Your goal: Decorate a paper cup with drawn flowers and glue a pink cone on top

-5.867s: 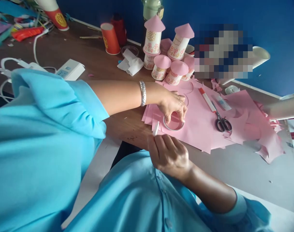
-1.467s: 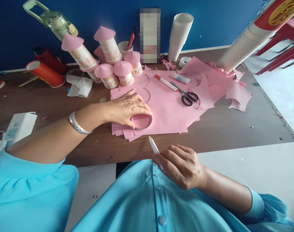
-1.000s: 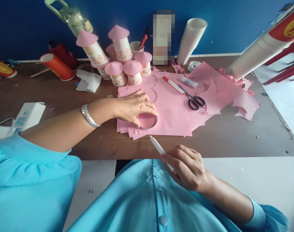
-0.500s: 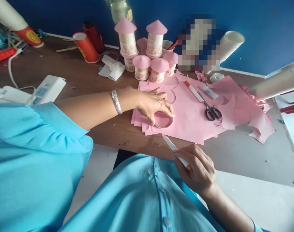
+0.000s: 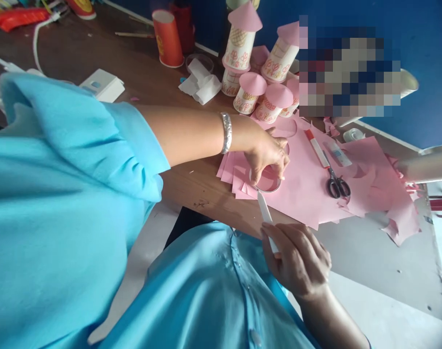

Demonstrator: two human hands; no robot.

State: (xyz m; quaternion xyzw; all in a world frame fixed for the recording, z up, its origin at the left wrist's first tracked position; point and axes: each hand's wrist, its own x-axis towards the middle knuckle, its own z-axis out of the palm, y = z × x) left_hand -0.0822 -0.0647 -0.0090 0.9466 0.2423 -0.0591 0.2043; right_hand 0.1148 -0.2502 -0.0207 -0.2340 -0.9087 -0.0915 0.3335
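Observation:
My left hand reaches across the pink paper, thumb and fingers spread around a thin round ring that lies flat on the top sheet. The fingertips press on the ring's rim, and the palm hides its far side. In my right hand, near the table's front edge, is a slim white pen with a tapered tip. That tip points at the ring's near edge; whether it touches the paper I cannot tell. Behind the left hand, a drawn circle shows on the paper.
Pink-roofed paper-cup towers stand close behind the paper. To the right lie black-handled scissors, a red-and-white marker and pink scraps. A red cup and crumpled tissue are at the back left.
The pen in my right hand has come up to the ring's near edge and stands steeper. My left hand stays on the ring. The whole view has shifted and tilted.

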